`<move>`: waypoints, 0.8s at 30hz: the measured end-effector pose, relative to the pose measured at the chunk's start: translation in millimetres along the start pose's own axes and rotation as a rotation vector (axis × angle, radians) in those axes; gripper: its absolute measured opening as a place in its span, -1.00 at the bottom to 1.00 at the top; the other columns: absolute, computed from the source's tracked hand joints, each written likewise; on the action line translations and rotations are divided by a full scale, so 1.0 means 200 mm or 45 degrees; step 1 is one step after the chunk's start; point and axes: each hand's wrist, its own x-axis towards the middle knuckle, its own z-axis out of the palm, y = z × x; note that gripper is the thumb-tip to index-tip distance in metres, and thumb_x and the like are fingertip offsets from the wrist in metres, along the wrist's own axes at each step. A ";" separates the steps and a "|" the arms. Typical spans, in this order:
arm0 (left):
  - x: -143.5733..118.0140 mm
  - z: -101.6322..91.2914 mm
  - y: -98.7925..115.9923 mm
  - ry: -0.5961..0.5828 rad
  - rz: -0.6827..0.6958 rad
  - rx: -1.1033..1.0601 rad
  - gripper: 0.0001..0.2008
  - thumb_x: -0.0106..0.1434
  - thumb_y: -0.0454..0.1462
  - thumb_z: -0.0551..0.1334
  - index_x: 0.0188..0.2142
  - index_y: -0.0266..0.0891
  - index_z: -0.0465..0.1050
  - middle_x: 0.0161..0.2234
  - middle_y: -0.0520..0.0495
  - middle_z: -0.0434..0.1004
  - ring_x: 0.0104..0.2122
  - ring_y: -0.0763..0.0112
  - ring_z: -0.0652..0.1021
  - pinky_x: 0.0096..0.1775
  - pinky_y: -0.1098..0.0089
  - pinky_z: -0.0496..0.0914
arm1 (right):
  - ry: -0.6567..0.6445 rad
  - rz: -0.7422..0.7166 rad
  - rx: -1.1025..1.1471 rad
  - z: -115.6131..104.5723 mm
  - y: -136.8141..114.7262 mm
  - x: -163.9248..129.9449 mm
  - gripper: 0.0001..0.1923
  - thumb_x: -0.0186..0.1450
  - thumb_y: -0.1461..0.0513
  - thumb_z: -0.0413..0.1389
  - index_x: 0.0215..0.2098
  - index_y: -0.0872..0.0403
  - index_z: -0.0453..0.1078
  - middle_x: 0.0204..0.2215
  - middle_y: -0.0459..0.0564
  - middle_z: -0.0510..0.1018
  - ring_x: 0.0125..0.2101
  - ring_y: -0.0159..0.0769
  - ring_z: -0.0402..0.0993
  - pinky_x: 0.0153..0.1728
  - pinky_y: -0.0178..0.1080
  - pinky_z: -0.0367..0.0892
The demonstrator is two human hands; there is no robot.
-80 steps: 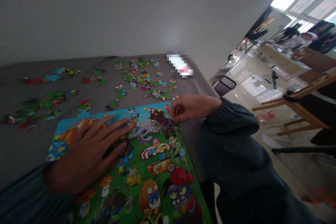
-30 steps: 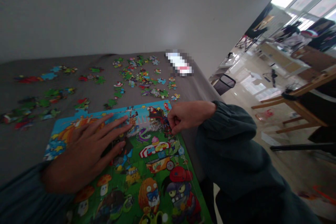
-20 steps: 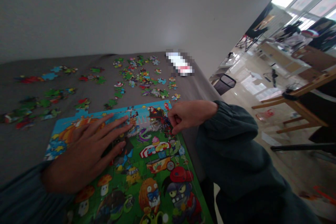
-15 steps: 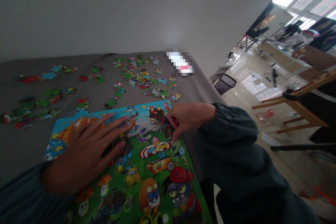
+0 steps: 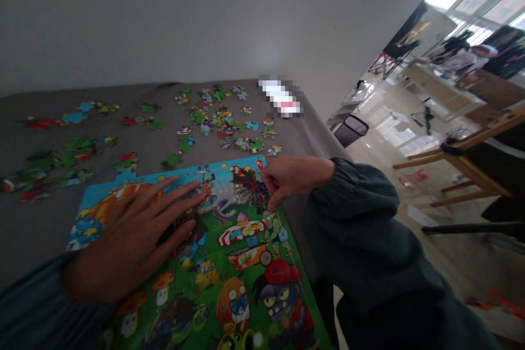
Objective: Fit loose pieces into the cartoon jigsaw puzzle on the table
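- Grey cloth covers the desk [image 5: 36, 229]; loose puzzle pieces [image 5: 61, 164] lie scattered across the upper left and centre of the frame.
- Left hand [image 5: 131, 235], lower left, lies flat with fingers spread on the jigsaw puzzle [image 5: 246, 262], pinning it down as before.
- Thin card like this is probably light, stiff yet bendable; a piece is best pinched by its edges, the assembled sheet pressed flat rather than lifted.
- Right hand [image 5: 293, 178], centre right, is curled, index fingertip pressing the puzzle's right edge. Half a second ago that finger reached lower; it has since drawn back slightly.
- Far right: a waste bin [image 5: 350, 128] and a wooden chair [image 5: 471, 167].
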 end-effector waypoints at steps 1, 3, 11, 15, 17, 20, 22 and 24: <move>0.00 0.00 0.00 0.000 0.007 0.007 -0.48 0.46 0.03 -0.07 0.38 0.26 -0.04 0.31 0.20 0.28 0.26 0.01 0.25 0.22 -0.11 -0.01 | 0.002 -0.005 0.003 0.00 0.00 0.00 -0.60 0.09 -0.01 0.40 -0.43 0.10 0.41 -0.59 -0.22 0.38 -0.53 -0.44 0.27 -0.50 -0.32 0.04; 0.00 0.01 -0.01 0.005 0.017 0.018 -0.48 0.46 0.03 -0.07 0.38 0.26 -0.05 0.32 0.22 0.27 0.27 0.02 0.24 0.22 -0.09 -0.01 | -0.010 -0.002 0.015 0.00 0.00 0.00 -0.60 0.08 0.00 0.40 -0.43 0.10 0.41 -0.60 -0.23 0.37 -0.53 -0.44 0.27 -0.50 -0.32 0.03; 0.00 0.02 -0.02 0.020 0.006 0.014 -0.46 0.44 0.06 -0.07 0.38 0.28 -0.04 0.32 0.25 0.25 0.27 0.05 0.24 0.25 -0.01 -0.03 | -0.025 -0.010 0.054 -0.01 0.01 0.01 -0.64 0.10 0.06 0.40 -0.44 0.10 0.39 -0.62 -0.24 0.35 -0.54 -0.45 0.25 -0.50 -0.33 0.03; 0.00 0.01 -0.01 -0.013 -0.022 -0.013 -0.46 0.44 0.05 -0.04 0.37 0.27 -0.01 0.32 0.23 0.25 0.28 0.03 0.24 0.25 -0.02 0.00 | -0.022 -0.047 0.083 -0.01 0.01 0.01 -0.60 0.10 0.02 0.40 -0.45 0.10 0.36 -0.61 -0.24 0.33 -0.52 -0.45 0.25 -0.49 -0.34 0.05; 0.00 0.00 -0.01 -0.066 -0.039 -0.013 -0.46 0.44 0.02 0.00 0.38 0.26 -0.01 0.35 0.20 0.21 0.30 -0.01 0.22 0.26 -0.07 0.00 | -0.030 -0.058 0.084 -0.01 0.01 0.01 -0.60 0.10 0.02 0.40 -0.44 0.10 0.35 -0.59 -0.23 0.34 -0.51 -0.44 0.26 -0.48 -0.34 0.06; 0.00 0.00 0.00 -0.086 -0.054 -0.019 -0.46 0.44 0.00 0.02 0.37 0.26 -0.01 0.35 0.19 0.20 0.30 -0.04 0.22 0.26 -0.12 0.00 | -0.025 -0.065 0.085 -0.01 0.02 0.01 -0.59 0.09 0.03 0.40 -0.44 0.10 0.35 -0.56 -0.22 0.35 -0.50 -0.45 0.26 -0.48 -0.35 0.06; 0.00 0.00 0.00 -0.070 -0.049 -0.028 -0.46 0.44 0.01 0.01 0.37 0.27 0.01 0.35 0.19 0.20 0.31 -0.04 0.22 0.26 -0.11 0.00 | -0.021 -0.066 0.082 -0.01 0.01 0.01 -0.60 0.10 0.04 0.40 -0.43 0.10 0.34 -0.56 -0.22 0.35 -0.50 -0.45 0.26 -0.49 -0.35 0.06; 0.00 0.00 0.00 -0.072 -0.046 -0.029 -0.47 0.44 0.02 0.00 0.37 0.26 0.02 0.36 0.20 0.20 0.32 -0.04 0.21 0.27 -0.11 -0.03 | -0.027 -0.065 0.078 -0.01 0.01 0.01 -0.61 0.11 0.04 0.39 -0.44 0.09 0.34 -0.57 -0.23 0.34 -0.51 -0.44 0.25 -0.50 -0.35 0.05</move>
